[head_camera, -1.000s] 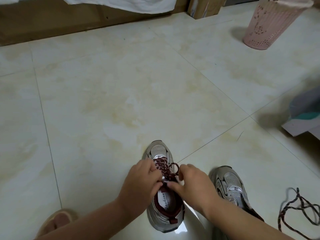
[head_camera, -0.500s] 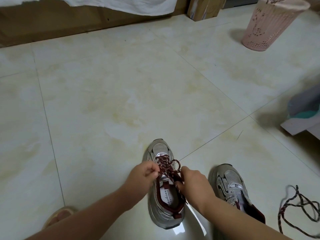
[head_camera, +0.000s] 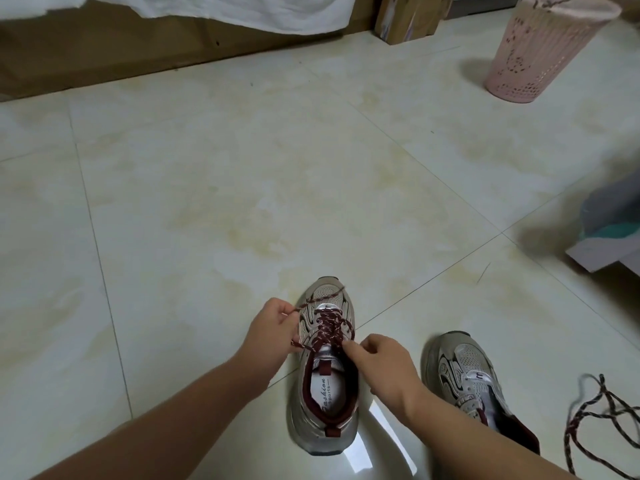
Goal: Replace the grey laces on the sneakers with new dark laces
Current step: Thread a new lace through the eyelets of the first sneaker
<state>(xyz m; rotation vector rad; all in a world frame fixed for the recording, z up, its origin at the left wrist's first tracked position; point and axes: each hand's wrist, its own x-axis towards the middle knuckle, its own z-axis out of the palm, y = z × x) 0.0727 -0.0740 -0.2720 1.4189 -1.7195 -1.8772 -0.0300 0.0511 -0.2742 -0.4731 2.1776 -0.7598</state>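
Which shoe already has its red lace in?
The sneaker between the hands, laced in dark red. The other sneaker, to its right, shows none; a loose lace lies beside it.

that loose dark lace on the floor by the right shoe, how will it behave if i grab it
The loose lace lies in slack loops, so it is probably floppy and will dangle. It looks thin, so likely very light. Its overlapping strands may snag or tangle when lifted.
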